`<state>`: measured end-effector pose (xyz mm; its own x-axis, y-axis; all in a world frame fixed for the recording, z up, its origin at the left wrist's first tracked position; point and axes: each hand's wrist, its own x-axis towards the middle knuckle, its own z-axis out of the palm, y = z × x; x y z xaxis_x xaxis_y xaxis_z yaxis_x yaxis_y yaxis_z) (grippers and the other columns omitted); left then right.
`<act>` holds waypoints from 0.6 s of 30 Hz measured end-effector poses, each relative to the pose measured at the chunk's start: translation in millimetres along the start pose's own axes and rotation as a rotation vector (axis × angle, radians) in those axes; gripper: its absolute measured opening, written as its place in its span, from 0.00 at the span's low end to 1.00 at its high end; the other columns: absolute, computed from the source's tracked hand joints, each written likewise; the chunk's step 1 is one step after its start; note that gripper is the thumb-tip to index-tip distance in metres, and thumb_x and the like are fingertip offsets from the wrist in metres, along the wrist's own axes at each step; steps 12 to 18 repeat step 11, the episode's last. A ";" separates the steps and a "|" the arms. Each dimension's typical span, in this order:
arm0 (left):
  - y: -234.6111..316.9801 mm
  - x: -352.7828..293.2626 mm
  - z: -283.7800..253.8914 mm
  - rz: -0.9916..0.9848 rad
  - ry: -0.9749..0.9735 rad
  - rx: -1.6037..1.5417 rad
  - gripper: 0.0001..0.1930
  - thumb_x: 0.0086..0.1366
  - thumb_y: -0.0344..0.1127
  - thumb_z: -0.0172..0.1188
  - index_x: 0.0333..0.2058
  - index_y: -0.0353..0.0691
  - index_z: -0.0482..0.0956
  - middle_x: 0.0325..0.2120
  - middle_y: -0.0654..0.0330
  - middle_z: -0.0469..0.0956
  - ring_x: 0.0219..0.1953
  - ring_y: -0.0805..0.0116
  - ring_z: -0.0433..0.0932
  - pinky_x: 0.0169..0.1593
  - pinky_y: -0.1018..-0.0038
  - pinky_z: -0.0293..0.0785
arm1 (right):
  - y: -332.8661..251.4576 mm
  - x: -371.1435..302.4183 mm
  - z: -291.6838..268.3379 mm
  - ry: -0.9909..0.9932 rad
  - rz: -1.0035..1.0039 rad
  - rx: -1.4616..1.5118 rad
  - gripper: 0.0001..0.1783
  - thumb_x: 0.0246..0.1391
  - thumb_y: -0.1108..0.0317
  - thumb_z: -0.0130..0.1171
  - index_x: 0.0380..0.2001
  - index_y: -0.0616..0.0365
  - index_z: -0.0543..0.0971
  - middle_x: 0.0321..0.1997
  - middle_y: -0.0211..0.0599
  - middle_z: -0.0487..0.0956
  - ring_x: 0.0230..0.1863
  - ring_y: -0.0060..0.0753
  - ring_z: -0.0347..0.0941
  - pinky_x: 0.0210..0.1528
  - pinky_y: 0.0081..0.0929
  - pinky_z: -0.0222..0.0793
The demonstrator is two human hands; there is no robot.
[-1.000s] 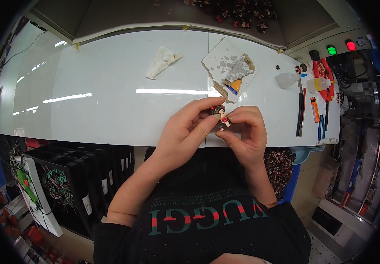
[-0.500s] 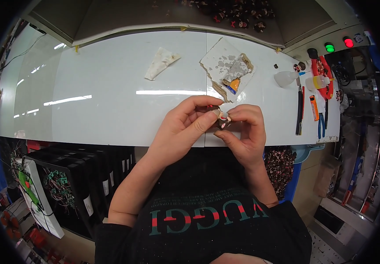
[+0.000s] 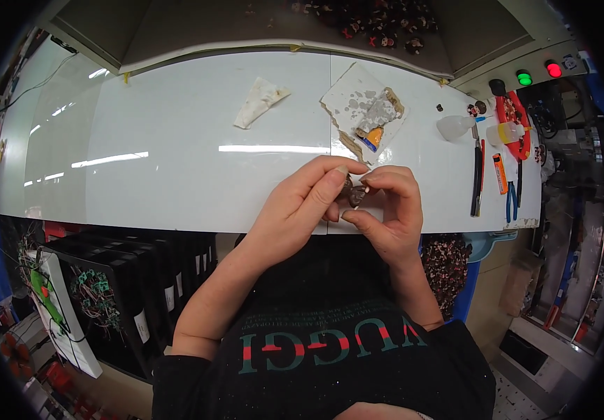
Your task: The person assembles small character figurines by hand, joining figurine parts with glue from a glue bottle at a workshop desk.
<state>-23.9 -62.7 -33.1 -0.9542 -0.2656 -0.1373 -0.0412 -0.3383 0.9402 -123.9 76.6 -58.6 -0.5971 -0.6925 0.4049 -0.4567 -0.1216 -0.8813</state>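
While both hands meet over the near edge of the white worktable [image 3: 176, 168], the left hand [image 3: 295, 210] comes in from the lower left with its fingers stretched toward the right, and its thumb and forefinger are pressed together on a small dark figurine piece [image 3: 353, 194]. This piece sits just between the two hands, a little above the table edge, so it lies to the right of the left palm and to the left of the right palm. It is too small to tell its long axis; it seems to stand roughly upright between the fingertips. The right hand [image 3: 389, 213] curls around it from the other side, thumb below and forefinger above, pinching the same piece, so both hands are equally near. Farther right, well apart from the hands, black pliers [image 3: 478, 178] and blue-handled cutters [image 3: 511, 199] lie on the table.
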 end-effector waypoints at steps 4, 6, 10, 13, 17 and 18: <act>1.8 5.2 1.3 -0.057 -0.005 0.021 0.17 0.71 0.41 0.39 0.44 0.36 0.73 0.23 0.69 0.68 0.24 0.85 0.64 0.29 0.88 0.61 | 1.6 1.9 -3.8 0.003 -0.079 -0.043 0.24 0.35 0.72 0.72 0.38 0.58 0.72 0.37 0.36 0.73 0.40 0.32 0.70 0.41 0.23 0.68; 4.4 8.6 3.3 -0.092 0.009 0.055 0.18 0.71 0.43 0.38 0.43 0.36 0.74 0.20 0.70 0.66 0.21 0.86 0.62 0.26 0.88 0.58 | 2.7 2.8 -6.5 -0.014 -0.084 -0.051 0.24 0.34 0.72 0.72 0.38 0.58 0.72 0.37 0.36 0.73 0.39 0.32 0.70 0.40 0.23 0.68; 3.5 11.3 8.8 -0.075 0.006 0.100 0.20 0.71 0.45 0.38 0.44 0.37 0.73 0.19 0.70 0.66 0.21 0.85 0.62 0.26 0.87 0.59 | 5.1 1.0 -11.7 0.011 -0.014 -0.021 0.23 0.35 0.72 0.72 0.37 0.57 0.73 0.36 0.35 0.74 0.38 0.33 0.71 0.41 0.23 0.68; 0.6 12.1 9.5 -0.049 -0.001 0.115 0.20 0.71 0.46 0.38 0.44 0.37 0.73 0.19 0.70 0.67 0.21 0.84 0.62 0.25 0.86 0.59 | 6.1 1.3 -13.3 0.007 -0.007 -0.017 0.23 0.35 0.72 0.72 0.38 0.57 0.73 0.36 0.35 0.74 0.39 0.33 0.71 0.41 0.23 0.68; 0.6 12.1 9.5 -0.049 -0.001 0.115 0.20 0.71 0.46 0.38 0.44 0.37 0.73 0.19 0.70 0.67 0.21 0.84 0.62 0.25 0.86 0.59 | 6.1 1.3 -13.3 0.007 -0.007 -0.017 0.23 0.35 0.72 0.72 0.38 0.57 0.73 0.36 0.35 0.74 0.39 0.33 0.71 0.41 0.23 0.68; 0.6 12.1 9.5 -0.049 -0.001 0.115 0.20 0.71 0.46 0.38 0.44 0.37 0.73 0.19 0.70 0.67 0.21 0.84 0.62 0.25 0.86 0.59 | 6.1 1.3 -13.3 0.007 -0.007 -0.017 0.23 0.35 0.72 0.72 0.38 0.57 0.73 0.36 0.35 0.74 0.39 0.33 0.71 0.41 0.23 0.68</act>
